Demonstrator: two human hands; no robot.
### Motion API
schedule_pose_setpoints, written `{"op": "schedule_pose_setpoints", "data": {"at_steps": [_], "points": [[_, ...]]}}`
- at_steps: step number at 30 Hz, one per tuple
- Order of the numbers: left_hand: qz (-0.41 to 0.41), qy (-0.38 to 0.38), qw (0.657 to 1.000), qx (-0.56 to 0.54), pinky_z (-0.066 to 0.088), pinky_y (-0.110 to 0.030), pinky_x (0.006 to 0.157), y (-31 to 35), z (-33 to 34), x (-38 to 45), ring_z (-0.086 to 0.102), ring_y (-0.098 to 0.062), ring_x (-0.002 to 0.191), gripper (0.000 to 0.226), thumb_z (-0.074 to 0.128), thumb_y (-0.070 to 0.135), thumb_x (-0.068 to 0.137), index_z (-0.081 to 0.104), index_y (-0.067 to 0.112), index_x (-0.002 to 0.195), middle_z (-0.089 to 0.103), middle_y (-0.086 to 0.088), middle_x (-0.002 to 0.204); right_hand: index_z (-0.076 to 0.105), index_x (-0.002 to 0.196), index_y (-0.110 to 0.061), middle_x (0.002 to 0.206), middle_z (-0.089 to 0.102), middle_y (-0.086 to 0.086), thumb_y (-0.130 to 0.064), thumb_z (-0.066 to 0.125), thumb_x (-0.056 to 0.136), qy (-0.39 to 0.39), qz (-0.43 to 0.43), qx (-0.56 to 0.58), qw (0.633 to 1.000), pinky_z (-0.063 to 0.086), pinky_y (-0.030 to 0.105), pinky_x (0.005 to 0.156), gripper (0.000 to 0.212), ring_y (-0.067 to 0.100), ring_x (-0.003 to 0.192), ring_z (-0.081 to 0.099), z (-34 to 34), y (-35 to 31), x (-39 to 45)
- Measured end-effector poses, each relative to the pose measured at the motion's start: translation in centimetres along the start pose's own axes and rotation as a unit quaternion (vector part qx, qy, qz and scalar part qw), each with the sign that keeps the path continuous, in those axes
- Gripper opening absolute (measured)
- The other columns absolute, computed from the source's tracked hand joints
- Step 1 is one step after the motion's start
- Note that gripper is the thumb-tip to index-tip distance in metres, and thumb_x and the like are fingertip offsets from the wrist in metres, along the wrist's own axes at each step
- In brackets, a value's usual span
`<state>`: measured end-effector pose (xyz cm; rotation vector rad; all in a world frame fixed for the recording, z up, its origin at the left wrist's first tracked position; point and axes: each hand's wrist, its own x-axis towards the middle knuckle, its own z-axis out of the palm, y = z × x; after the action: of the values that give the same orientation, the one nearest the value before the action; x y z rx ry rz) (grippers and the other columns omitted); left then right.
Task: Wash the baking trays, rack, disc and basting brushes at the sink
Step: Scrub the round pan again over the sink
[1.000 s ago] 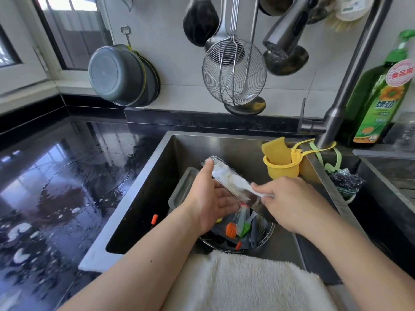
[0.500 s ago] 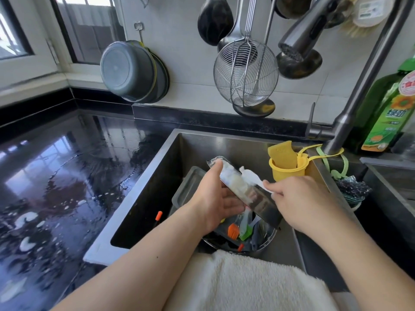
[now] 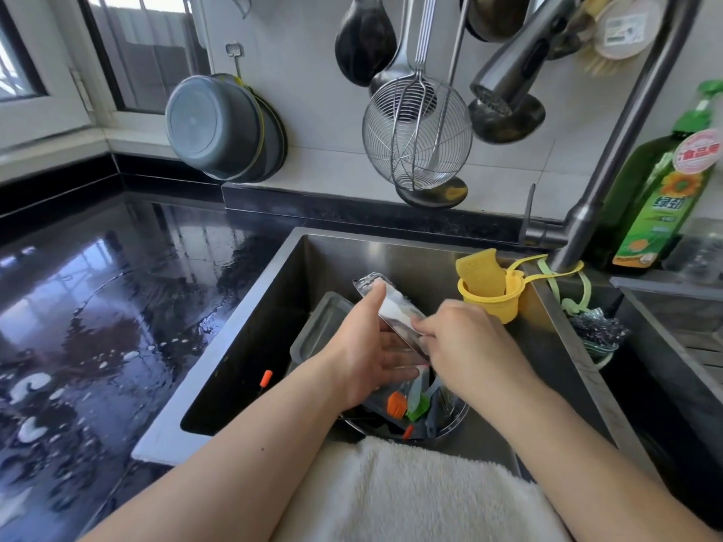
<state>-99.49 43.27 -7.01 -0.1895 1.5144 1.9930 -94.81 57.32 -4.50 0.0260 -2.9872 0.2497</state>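
Over the steel sink [image 3: 250, 330] my left hand [image 3: 369, 346] holds a soapy metal baking tray [image 3: 391, 307] tilted on edge, thumb over its upper rim. My right hand [image 3: 465, 338] presses against the tray's face with fingers curled round a white cloth that is mostly hidden. Under the hands lie a grey tray [image 3: 321, 326], a round metal disc [image 3: 450, 420] and basting brushes with orange [image 3: 396, 404] and green [image 3: 418, 408] heads. A small orange piece [image 3: 267, 378] lies on the sink floor at the left.
A yellow sponge holder [image 3: 489, 295] hangs on the faucet [image 3: 587, 205] at the sink's right wall. A green detergent bottle [image 3: 661, 201] stands at the back right. Strainer and ladles hang above. Wet black counter [image 3: 98, 307] lies left; a white towel [image 3: 399, 494] drapes the front edge.
My right hand has slid down and left along the tray's face, and the white cloth that stuck out above it is now hidden. The left hand keeps its hold.
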Motion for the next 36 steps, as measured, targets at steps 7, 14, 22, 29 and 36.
{"op": "schedule_pose_setpoints", "data": {"at_steps": [7,14,22,29,36], "points": [[0.013,0.015,0.993,-0.117,0.057,-0.049,0.092,0.4,-0.4,-0.3,0.074,-0.038,0.103,0.071,0.042,0.063,0.102,0.058,-0.002,0.124,0.073,-0.023,0.113,0.040,0.144,-0.059,0.089,0.059,-0.011,-0.030,0.047,0.107,-0.159,0.003,0.158,0.974,0.038,0.021,0.053,0.047,0.006,0.059,0.046,0.1,2.5,-1.6],[0.054,0.046,0.968,-0.242,0.056,-0.055,0.096,0.7,-1.3,-0.2,0.071,-0.044,0.109,0.060,0.048,0.051,0.103,0.055,-0.004,0.125,0.071,-0.027,0.119,0.072,0.074,-0.019,0.054,0.063,-0.006,-0.032,0.057,0.103,-0.153,0.136,0.213,0.955,0.036,0.024,0.050,0.035,0.008,0.049,0.047,-1.2,3.8,-1.2],[0.070,0.041,0.961,-0.266,0.057,-0.053,0.097,0.5,-1.3,-0.1,0.071,-0.042,0.111,0.057,0.052,0.044,0.102,0.054,-0.004,0.133,0.070,-0.026,0.123,0.067,0.075,-0.010,0.054,0.060,-0.002,-0.038,0.054,0.103,-0.211,0.189,0.206,0.937,0.034,0.021,0.044,0.042,0.011,0.040,0.044,-1.8,3.1,-1.6],[0.067,0.041,0.958,-0.276,0.058,-0.054,0.093,0.6,-1.4,-0.1,0.074,-0.044,0.104,0.064,0.055,0.042,0.099,0.045,-0.002,0.143,0.070,-0.027,0.122,0.068,0.076,-0.007,0.049,0.060,-0.001,-0.038,0.054,0.103,-0.193,0.177,0.218,0.940,0.033,0.020,0.039,0.044,0.014,0.036,0.042,-2.1,3.0,-1.4],[0.065,0.051,0.973,-0.216,0.057,-0.052,0.098,0.4,-0.8,-0.1,0.074,-0.041,0.104,0.059,0.056,0.041,0.099,0.052,0.000,0.141,0.071,-0.025,0.122,0.069,0.070,-0.010,0.052,0.065,0.000,-0.040,0.057,0.102,-0.144,0.165,0.206,0.954,0.046,0.022,0.049,0.045,0.010,0.041,0.054,-1.0,2.5,-1.1]]}}
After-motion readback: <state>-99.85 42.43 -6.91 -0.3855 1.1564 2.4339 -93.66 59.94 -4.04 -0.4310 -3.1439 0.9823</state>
